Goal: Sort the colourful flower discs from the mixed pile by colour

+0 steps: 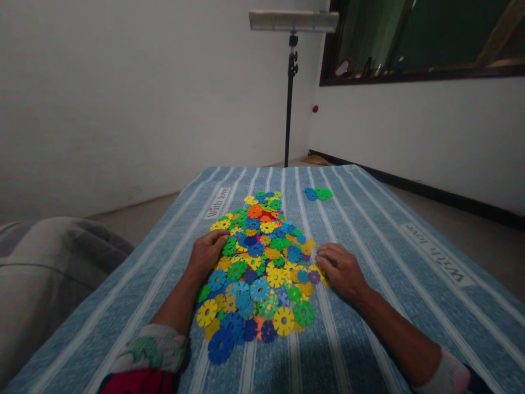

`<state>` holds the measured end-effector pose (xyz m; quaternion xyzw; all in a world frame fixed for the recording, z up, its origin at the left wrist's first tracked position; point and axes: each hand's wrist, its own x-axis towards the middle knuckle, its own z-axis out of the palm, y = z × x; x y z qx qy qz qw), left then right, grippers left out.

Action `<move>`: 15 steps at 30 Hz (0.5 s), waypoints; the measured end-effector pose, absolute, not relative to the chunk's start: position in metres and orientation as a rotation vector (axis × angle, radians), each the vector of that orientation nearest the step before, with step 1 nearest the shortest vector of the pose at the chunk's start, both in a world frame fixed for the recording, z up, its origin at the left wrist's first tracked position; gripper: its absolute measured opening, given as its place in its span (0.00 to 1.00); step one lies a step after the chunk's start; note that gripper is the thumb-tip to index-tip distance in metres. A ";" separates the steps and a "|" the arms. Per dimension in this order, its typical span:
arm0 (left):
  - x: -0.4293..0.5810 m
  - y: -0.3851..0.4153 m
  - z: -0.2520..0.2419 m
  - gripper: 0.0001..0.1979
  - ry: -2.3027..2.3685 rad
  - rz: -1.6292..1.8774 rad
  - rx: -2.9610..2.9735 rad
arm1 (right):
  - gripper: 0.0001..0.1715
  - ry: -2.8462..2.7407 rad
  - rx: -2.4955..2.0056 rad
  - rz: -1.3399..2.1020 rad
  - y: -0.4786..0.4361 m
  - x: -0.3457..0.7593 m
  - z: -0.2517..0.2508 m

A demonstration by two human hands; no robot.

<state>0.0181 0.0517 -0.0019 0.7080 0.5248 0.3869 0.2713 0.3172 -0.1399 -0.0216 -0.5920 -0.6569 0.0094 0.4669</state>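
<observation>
A heap of flat, notched plastic snowflake discs [259, 290] in yellow, blue, green, orange and purple lies spread over the striped cloth. At the heap's left edge is my left hand [205, 253], its fingers closed together against the discs; whatever is between the fingertips is hidden. My right hand [341, 269] rests at the right edge with the fingers curled in, close beside yellow discs and a purple disc [314, 277]. What its fingertips hold, if anything, cannot be made out. Apart from the heap, farther back, a few green discs [324, 194] and blue discs [310, 193] lie together.
The blue and white striped cloth [377, 317] covers the table. Beyond its far edge stands a lamp [293, 22] on a black stand [289, 109]. Grey fabric-covered seating [49, 284] is at the left. White walls and a dark-framed window [430, 41] surround the table.
</observation>
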 end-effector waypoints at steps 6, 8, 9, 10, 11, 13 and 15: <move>0.018 0.053 -0.002 0.16 1.411 1.042 1.919 | 0.10 -1.650 -1.454 0.033 -0.141 0.313 -0.023; 0.018 0.052 -0.002 0.16 1.415 1.029 1.936 | 0.10 -1.679 -1.446 0.038 -0.141 0.310 -0.023; 0.018 0.052 -0.002 0.16 1.416 1.023 1.945 | 0.10 -1.699 -1.436 0.038 -0.141 0.308 -0.023; 0.018 0.052 -0.002 0.16 1.419 1.019 1.951 | 0.10 -1.721 -1.423 0.034 -0.142 0.305 -0.022; 0.018 0.052 -0.002 0.17 1.422 1.017 1.952 | 0.10 -1.742 -1.408 0.023 -0.142 0.302 -0.021; 0.018 0.051 -0.002 0.17 1.424 1.018 1.947 | 0.09 -1.801 -1.378 0.008 -0.144 0.292 -0.018; 0.018 0.050 -0.001 0.17 1.413 1.014 1.949 | 0.09 -1.894 -1.341 0.010 -0.145 0.279 -0.012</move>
